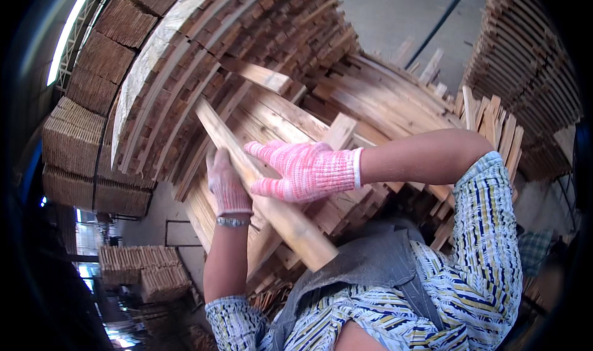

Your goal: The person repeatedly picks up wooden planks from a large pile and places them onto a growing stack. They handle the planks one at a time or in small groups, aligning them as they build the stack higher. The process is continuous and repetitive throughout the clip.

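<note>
A long, light wooden board [285,224] slants in front of me, its near end close to my grey apron and its far end toward the tall stack. My left hand [227,183], in a pale pink glove, is closed on the board's left edge, with part of the fingers hidden. From the right, my right hand [306,170], in a pink and white knitted glove, holds the board's right edge near the middle. Its thumb lies across the top face, apart from the fingers. Under the board lies a pile of similar planks [281,113].
A tall stack of wooden strips [204,60] rises at the far left, with a short block [265,78] jutting from beside it. More bundled stacks stand at the left [71,141] and lower left [145,270]. Another high stack [525,73] is at the far right, near upright offcuts [494,125].
</note>
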A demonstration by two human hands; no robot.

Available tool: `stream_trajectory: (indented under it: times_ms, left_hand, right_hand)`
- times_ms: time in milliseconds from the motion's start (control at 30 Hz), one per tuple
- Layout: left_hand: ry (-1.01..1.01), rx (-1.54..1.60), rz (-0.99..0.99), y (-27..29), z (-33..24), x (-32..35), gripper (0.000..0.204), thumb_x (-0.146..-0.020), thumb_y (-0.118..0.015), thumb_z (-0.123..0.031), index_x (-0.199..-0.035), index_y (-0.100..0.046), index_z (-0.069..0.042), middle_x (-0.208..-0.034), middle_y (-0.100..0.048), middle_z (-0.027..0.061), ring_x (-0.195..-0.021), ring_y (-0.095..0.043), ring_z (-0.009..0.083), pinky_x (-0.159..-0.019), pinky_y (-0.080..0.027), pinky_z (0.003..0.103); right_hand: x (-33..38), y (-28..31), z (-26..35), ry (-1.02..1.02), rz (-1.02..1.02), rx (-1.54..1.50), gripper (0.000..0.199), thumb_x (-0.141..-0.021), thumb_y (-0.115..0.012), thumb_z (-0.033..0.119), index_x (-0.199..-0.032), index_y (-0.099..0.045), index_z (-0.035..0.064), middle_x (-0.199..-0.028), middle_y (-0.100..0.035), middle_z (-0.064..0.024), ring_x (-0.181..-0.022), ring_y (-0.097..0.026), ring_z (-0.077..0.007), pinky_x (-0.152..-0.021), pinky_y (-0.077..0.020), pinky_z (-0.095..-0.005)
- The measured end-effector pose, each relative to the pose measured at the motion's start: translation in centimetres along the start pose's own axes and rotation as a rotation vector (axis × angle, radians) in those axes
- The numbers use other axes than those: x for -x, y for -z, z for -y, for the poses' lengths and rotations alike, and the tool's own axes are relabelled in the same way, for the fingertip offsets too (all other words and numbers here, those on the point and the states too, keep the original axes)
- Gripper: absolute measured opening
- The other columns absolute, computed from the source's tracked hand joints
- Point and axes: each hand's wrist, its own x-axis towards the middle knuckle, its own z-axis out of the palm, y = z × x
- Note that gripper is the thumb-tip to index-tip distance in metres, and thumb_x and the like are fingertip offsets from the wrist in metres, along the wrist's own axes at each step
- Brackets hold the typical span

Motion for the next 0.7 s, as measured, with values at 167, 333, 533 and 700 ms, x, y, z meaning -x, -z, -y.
stream_trajectory:
  times_ms: [167, 333, 533, 700]
  left_hand:
    - [0.267, 0.663, -0.001, -5.0, -4.3, -1.8, 0.038, -0.093, -0.058, -0.02, -0.127, -0.058, -0.005, -0.111, -0.064, 0.0117, -0.093, -0.065, 0.0241, -0.083, -0.056, 0.037]
    - [0.274, 0.864, 0.231, -6.8, -5.6, -1.3, 0.03, -0.097, -0.06, -0.017, -0.125, -0.054, -0.007, -0.103, -0.064, 0.0102, -0.091, -0.065, 0.0213, -0.076, -0.057, 0.037]
    - [0.359, 0.837, 0.305, -8.2, -4.8, -4.2, 0.033, -0.1, -0.057, -0.022, -0.127, -0.049, -0.003, -0.107, -0.06, 0.0152, -0.092, -0.063, 0.0273, -0.075, -0.057, 0.041]
    - [0.424, 1.116, 0.54, -11.6, -4.2, -8.7, 0.069, -0.103, -0.051, -0.037, -0.152, -0.019, 0.0, -0.153, -0.029, 0.0277, -0.142, -0.032, 0.0412, -0.115, -0.036, 0.058]
  right_hand:
    - [1.7, -1.0, -3.6, 0.037, -0.183, -0.357, 0.084, -0.095, -0.052, 0.051, -0.157, -0.02, 0.0059, -0.14, -0.05, -0.0301, -0.132, -0.05, -0.0379, -0.11, -0.0414, -0.0415]
    - [2.6, 6.1, -5.2, -0.034, -0.131, -0.236, 0.066, -0.098, -0.054, 0.036, -0.153, -0.034, 0.0034, -0.136, -0.058, -0.0218, -0.119, -0.059, -0.0283, -0.105, -0.0457, -0.0367]
    - [-0.1, 9.7, -6.9, -0.038, -0.243, -0.429, 0.052, -0.092, -0.062, 0.024, -0.138, -0.053, 0.0017, -0.117, -0.066, -0.0149, -0.105, -0.064, -0.0212, -0.094, -0.0521, -0.0373]
    - [-3.2, 11.9, -6.0, -0.139, -0.105, -0.287, 0.067, -0.092, -0.064, 0.023, -0.151, -0.039, 0.0058, -0.145, -0.052, -0.0167, -0.125, -0.056, -0.0268, -0.109, -0.0432, -0.0382]
